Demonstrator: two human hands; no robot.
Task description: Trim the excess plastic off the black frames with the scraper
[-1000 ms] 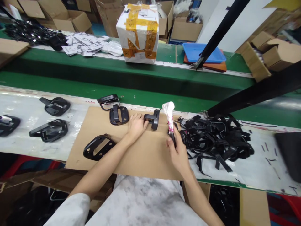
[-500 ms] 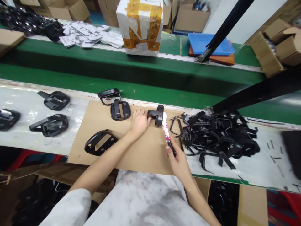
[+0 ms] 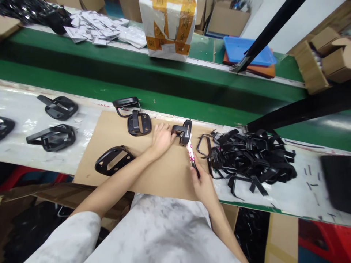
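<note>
A black plastic part (image 3: 187, 132) with a rounded slotted plate and a band-like loop stands on edge on a cardboard sheet (image 3: 164, 179). My left hand (image 3: 162, 140) rests on the sheet, its fingers closed at the loop's left end. In my right hand (image 3: 203, 180) is a slim tool (image 3: 191, 152) with a black handle and a white, pink-patterned front. Its tip meets the plate's lower edge and is partly hidden there. Left of my left hand lie a similar looped part (image 3: 139, 123), another behind it (image 3: 126, 104), and a bare oval plate (image 3: 113, 160).
A tangled heap of black straps and frames (image 3: 252, 157) lies on the right. More black parts (image 3: 52, 137) lie on the white bench top to the left. Behind runs a green ledge (image 3: 109, 78) bearing a taped white box (image 3: 168, 33). A dark slanted post (image 3: 268, 33) rises at right.
The tool and my right hand have moved slightly, and its tip now reaches the plate's lower edge. My left hand stays at the loop. The whole view has shifted a little.
</note>
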